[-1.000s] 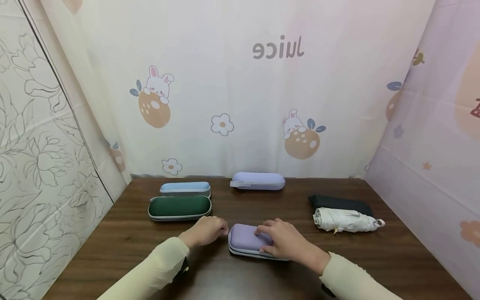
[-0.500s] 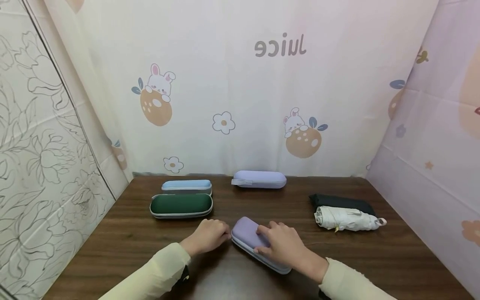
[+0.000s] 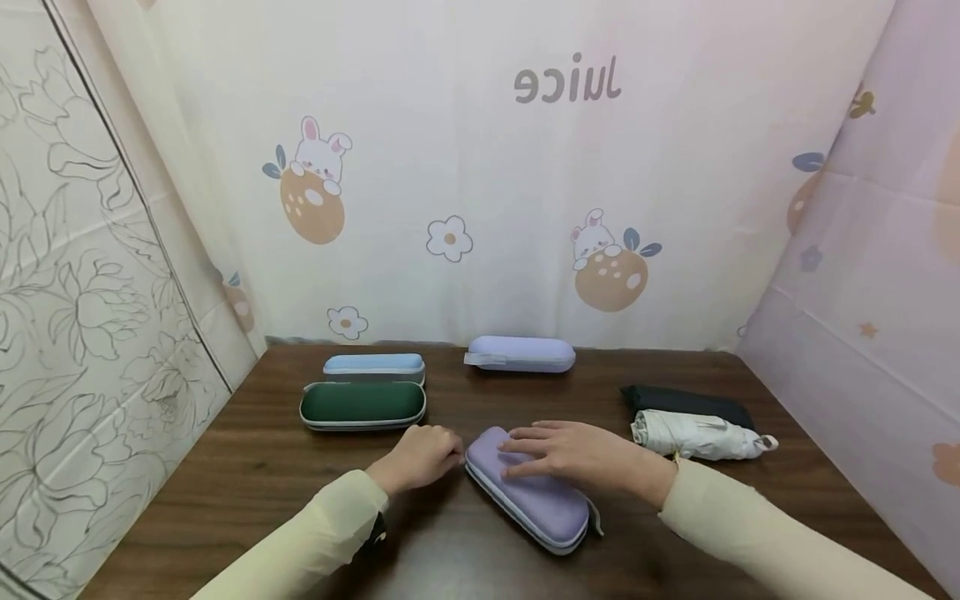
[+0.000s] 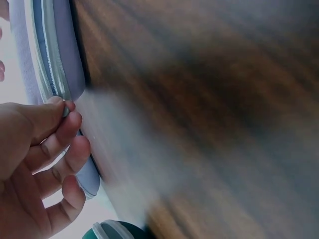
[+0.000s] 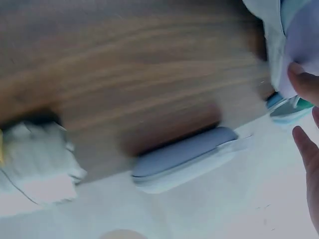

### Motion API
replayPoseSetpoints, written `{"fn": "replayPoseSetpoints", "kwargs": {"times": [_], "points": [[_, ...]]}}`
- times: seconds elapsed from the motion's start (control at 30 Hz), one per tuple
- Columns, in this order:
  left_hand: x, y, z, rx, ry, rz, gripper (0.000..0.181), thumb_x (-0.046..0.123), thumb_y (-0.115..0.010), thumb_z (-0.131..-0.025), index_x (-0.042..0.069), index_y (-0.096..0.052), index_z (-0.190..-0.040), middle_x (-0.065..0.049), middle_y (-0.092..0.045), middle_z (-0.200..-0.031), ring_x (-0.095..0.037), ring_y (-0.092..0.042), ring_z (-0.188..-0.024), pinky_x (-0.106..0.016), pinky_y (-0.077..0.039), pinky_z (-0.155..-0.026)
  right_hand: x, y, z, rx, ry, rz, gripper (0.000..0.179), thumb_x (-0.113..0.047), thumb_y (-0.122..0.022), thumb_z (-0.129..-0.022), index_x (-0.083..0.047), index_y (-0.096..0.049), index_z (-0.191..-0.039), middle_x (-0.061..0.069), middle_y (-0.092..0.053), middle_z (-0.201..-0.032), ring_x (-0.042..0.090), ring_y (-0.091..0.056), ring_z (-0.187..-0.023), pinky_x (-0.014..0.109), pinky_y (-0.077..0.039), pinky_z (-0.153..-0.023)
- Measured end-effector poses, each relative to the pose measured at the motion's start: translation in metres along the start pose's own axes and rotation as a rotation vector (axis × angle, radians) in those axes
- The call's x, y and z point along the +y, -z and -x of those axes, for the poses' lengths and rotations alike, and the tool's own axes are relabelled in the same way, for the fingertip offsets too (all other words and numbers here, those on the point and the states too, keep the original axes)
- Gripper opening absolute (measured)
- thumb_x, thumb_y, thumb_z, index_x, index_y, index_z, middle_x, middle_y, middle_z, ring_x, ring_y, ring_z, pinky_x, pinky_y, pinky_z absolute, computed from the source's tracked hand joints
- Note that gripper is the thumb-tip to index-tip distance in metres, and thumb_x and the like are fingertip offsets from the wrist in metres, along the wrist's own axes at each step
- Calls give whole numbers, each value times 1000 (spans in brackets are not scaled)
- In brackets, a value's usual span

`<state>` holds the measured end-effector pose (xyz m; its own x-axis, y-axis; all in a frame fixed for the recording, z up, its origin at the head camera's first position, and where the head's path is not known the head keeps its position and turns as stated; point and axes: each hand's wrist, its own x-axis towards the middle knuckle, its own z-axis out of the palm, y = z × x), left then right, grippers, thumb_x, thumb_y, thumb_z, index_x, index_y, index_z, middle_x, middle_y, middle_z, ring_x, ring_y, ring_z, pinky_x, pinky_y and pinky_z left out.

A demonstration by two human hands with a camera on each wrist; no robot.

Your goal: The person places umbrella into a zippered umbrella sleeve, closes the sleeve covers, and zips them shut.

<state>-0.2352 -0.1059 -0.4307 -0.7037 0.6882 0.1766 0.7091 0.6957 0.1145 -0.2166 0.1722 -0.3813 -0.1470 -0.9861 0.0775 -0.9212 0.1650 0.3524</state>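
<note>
A purple zip case [image 3: 551, 507] lies aslant on the table, its far left end by my left hand [image 3: 422, 458]. In the left wrist view, the thumb and forefinger pinch the small zipper pull [image 4: 66, 111] at the end of the zipper [image 4: 52, 67]; the other fingers curl loosely below. My right hand [image 3: 588, 454] lies across the top of the case with fingers spread and nearly straight. The right wrist view catches its thumb at the edge of the case. A grey strap [image 3: 595, 518] sticks out from the near right end.
Behind my left hand, a green zip case [image 3: 363, 404] lies before a blue one [image 3: 373, 364]. A lavender case [image 3: 521, 354] sits at the back edge by the curtain. To the right lie a folded white umbrella [image 3: 697, 435] and a dark rolled bundle [image 3: 690, 402].
The purple case has turned, its right end swinging towards me. My right hand's curled fingers have loosened and straightened over its top. The left hand stays at the left end.
</note>
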Motion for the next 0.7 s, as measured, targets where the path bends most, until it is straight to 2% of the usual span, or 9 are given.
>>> {"fn": "replayPoseSetpoints", "kwargs": {"times": [0.13, 0.23, 0.4, 0.6, 0.7], "points": [[-2, 1, -10, -24, 28, -3, 10, 18, -67, -89, 16, -73, -82, 6, -66, -76, -10, -60, -68, -31, -48, -58, -2, 6, -10, -49, 99, 94, 50, -13, -59, -88, -32, -55, -134, 0, -49, -140, 21, -44, -129, 37, -37, -102], [-2, 0, -16, -12, 32, -19, 9, 17, -66, -89, 16, -73, -83, 5, -67, -78, -12, -62, -71, -32, -49, -60, -5, 6, -15, -75, 130, 94, 48, -15, -59, -88, -31, -56, -134, -1, -50, -139, 18, -44, -129, 36, -38, -101], [1, -1, -22, 21, 5, -82, 8, 18, -66, -89, 17, -72, -83, 5, -67, -80, -14, -63, -75, -34, -49, -60, -8, 7, -19, -93, 109, 87, 49, -16, -62, -85, -30, -58, -132, -2, -53, -136, 16, -48, -125, 35, -39, -100], [6, 0, -20, 51, -33, -243, 8, 23, -65, -91, 20, -73, -90, 5, -67, -90, -16, -57, -85, -38, -41, -71, -9, 8, -24, -104, 95, 100, 50, -15, -67, -82, -30, -61, -129, -4, -56, -132, 14, -50, -122, 33, -41, -98], [6, -2, -19, 63, -40, -302, 10, 26, -64, -92, 21, -73, -92, 4, -65, -89, -16, -56, -86, -39, -39, -74, -9, 8, -25, -112, 88, 95, 50, -14, -68, -81, -30, -61, -128, -4, -55, -132, 13, -50, -122, 32, -41, -98]]}}
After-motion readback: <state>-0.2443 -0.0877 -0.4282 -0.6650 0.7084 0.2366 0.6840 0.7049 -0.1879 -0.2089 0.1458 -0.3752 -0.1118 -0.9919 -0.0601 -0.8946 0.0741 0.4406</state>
